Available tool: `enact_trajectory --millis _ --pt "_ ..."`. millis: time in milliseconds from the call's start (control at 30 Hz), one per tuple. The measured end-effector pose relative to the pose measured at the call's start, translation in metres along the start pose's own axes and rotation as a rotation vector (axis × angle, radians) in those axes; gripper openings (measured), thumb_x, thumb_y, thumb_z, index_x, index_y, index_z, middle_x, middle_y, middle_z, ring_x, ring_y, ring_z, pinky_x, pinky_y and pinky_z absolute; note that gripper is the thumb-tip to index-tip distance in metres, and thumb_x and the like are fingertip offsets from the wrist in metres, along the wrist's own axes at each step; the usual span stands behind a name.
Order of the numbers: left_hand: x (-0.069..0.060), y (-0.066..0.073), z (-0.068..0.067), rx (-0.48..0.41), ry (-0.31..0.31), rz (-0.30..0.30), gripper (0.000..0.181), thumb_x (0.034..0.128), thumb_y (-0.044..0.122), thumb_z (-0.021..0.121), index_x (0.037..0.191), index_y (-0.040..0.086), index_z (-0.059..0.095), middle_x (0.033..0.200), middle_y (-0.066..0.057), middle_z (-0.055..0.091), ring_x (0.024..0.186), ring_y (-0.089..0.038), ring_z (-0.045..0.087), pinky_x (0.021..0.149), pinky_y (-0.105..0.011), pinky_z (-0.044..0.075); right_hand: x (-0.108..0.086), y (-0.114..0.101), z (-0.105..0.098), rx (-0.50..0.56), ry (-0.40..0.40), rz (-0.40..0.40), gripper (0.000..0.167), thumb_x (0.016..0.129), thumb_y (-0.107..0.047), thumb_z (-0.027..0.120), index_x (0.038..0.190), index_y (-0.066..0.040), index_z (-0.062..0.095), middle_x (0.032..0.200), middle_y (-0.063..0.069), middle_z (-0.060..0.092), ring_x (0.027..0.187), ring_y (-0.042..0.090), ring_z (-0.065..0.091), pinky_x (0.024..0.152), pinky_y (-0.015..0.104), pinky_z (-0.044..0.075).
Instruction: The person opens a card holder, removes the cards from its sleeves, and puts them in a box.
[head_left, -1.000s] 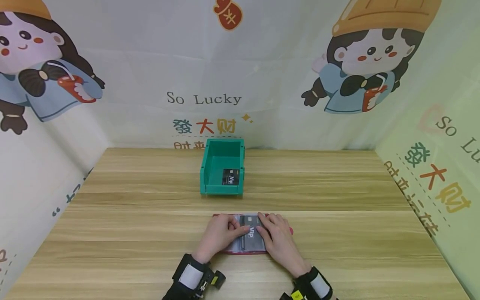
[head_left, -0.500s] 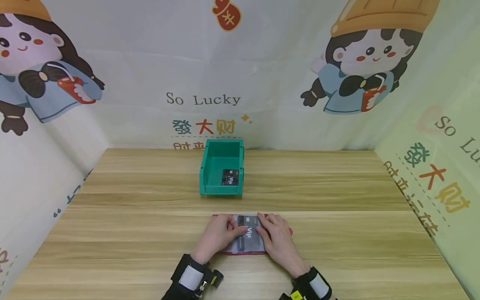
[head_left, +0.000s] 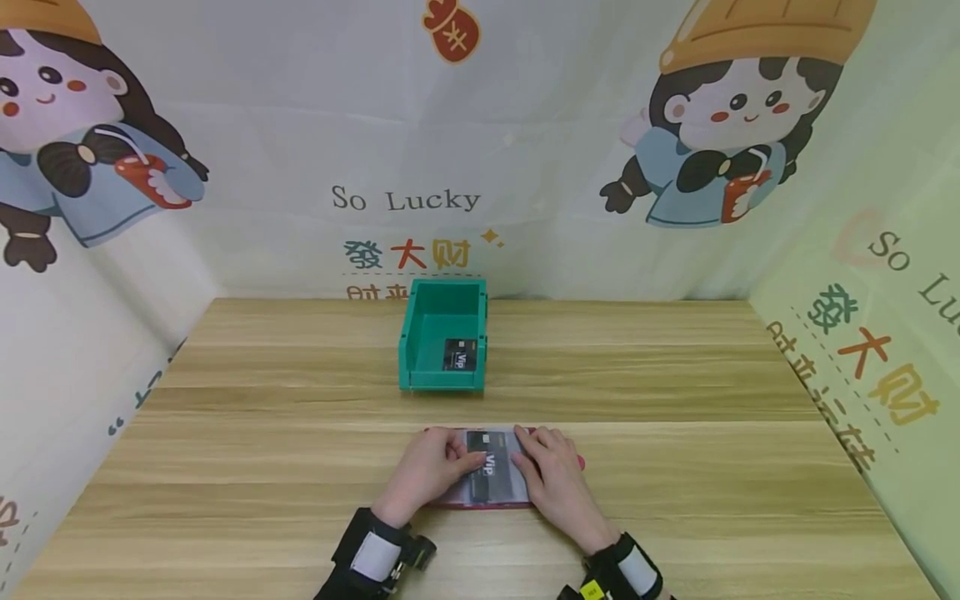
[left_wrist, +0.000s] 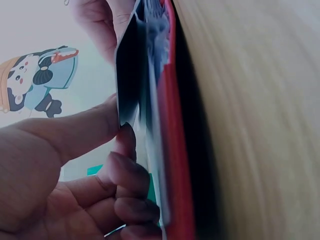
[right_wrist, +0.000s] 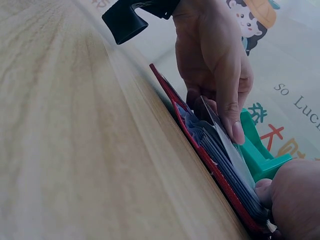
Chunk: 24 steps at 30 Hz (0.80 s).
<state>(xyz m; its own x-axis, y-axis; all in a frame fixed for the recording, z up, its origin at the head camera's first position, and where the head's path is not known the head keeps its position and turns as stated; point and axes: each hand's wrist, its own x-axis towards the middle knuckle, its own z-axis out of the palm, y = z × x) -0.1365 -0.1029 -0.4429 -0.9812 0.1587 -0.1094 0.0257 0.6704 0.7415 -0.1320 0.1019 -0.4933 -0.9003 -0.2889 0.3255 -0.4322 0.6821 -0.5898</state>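
A red card holder (head_left: 517, 490) lies spread on the table, its clear sleeves stacked inside. My left hand (head_left: 427, 471) pinches a dark grey card (head_left: 489, 483) marked "Vip" between thumb and fingers. In the left wrist view the card (left_wrist: 129, 70) tilts up from the sleeves, its near edge in the pinch. My right hand (head_left: 555, 475) holds the right part of the card holder, thumb on the sleeves. From the right wrist view, the layered sleeves (right_wrist: 225, 160) show between both hands; whether part of the card sits in a sleeve is hard to tell.
Beyond the hands stands a green bin (head_left: 442, 382) with a black "Vip" card (head_left: 460, 355) in it. The wooden table (head_left: 675, 375) meets printed cloth walls (head_left: 540, 208) at the back and sides. A pink tab (head_left: 581, 462) sticks out past the right hand.
My left hand has drawn the grey card leftward across the card holder, uncovering more of the clear sleeve at its right. The right hand has stayed nearly in place.
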Motion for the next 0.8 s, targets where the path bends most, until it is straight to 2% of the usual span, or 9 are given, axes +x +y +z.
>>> enact_trajectory --millis 200,333,467,633,800 --pt "-0.005 0.002 -0.007 -0.037 0.010 -0.066 0.028 0.0914 0.021 0.083 0.076 0.007 0.064 0.062 0.002 0.057 0.057 -0.011 0.051 0.053 -0.024 0.035 0.000 0.000 0.000 0.007 0.014 -0.016 0.035 0.098 -0.005 0.069 0.131 0.008 0.068 0.098 0.008 0.066 0.096 0.022 0.056 0.090 0.044 0.042" --pt "-0.007 0.002 -0.011 -0.087 0.029 -0.072 0.024 0.0901 0.017 0.083 0.076 0.004 0.068 0.059 -0.001 0.067 0.052 -0.009 0.059 0.050 -0.024 0.038 0.000 0.000 0.000 0.011 0.017 -0.014 0.035 0.098 -0.005 0.070 0.130 0.009 0.068 0.094 0.006 0.064 0.095 0.021 0.056 0.089 0.043 0.042" --pt "-0.006 -0.001 -0.013 -0.127 0.039 -0.100 0.022 0.0895 0.015 0.084 0.078 0.003 0.069 0.060 -0.002 0.070 0.051 -0.009 0.061 0.051 -0.024 0.042 0.000 0.001 0.000 0.015 0.006 -0.004 0.035 0.099 -0.006 0.070 0.131 0.008 0.068 0.092 0.003 0.061 0.094 0.019 0.054 0.088 0.041 0.040" --pt "-0.005 -0.002 -0.017 -0.116 0.041 -0.145 0.017 0.0902 0.014 0.083 0.084 0.003 0.072 0.066 -0.004 0.073 0.055 -0.011 0.064 0.054 -0.025 0.045 0.000 0.001 0.000 0.024 0.001 0.004 0.036 0.099 -0.006 0.069 0.132 0.008 0.068 0.092 0.003 0.061 0.093 0.018 0.052 0.089 0.041 0.040" --pt "-0.006 -0.002 -0.023 -0.106 0.047 -0.161 0.016 0.0894 0.013 0.083 0.088 0.001 0.072 0.070 -0.006 0.075 0.057 -0.012 0.065 0.055 -0.025 0.046 0.000 0.001 0.000 0.029 0.003 0.001 0.036 0.099 -0.006 0.069 0.132 0.008 0.068 0.093 0.003 0.062 0.093 0.018 0.052 0.088 0.040 0.040"
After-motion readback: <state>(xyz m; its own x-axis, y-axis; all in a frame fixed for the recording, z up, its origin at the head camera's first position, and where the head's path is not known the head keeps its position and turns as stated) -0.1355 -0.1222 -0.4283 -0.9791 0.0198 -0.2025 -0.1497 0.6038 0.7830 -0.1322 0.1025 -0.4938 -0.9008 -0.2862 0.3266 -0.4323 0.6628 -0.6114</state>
